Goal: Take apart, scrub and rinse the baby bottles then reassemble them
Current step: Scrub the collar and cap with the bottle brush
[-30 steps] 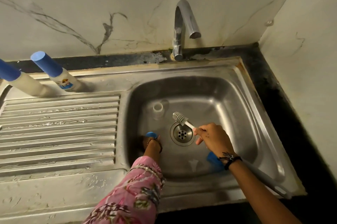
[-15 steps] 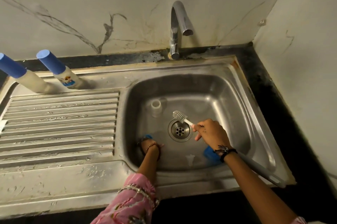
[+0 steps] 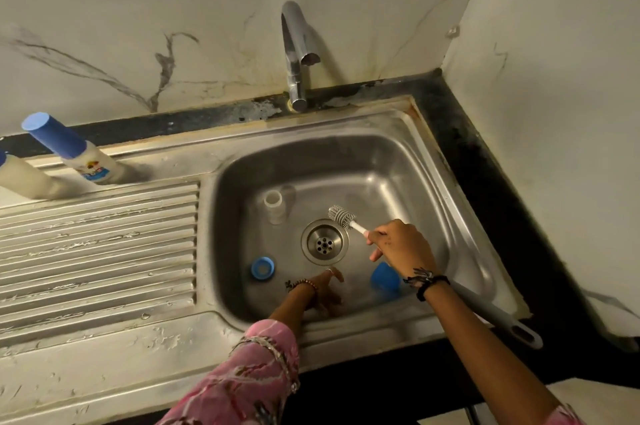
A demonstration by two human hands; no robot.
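We are in the scrubbing stage, with one bottle already apart in the sink. Our right hand curls round the white handle of the small nipple brush, whose grey head hangs just above the far-right edge of the drain. Our left hand reaches down to the basin floor by the near wall, fingers spread toward a clear nipple that barely shows there; whether the fingers have closed on it we cannot tell. The clear bottle body lies near the far-left part of the basin, the blue collar ring sits near the left wall, and the blue cap lies near the right, partly under our right wrist. A long grey bottle brush rests across the near-right corner of the sink. Two assembled bottles stand at the far-left edge of the drainboard, not yet taken apart. The tap is not running. Next, we judge, the left hand must pick up the nipple and bring it up to the brush head.
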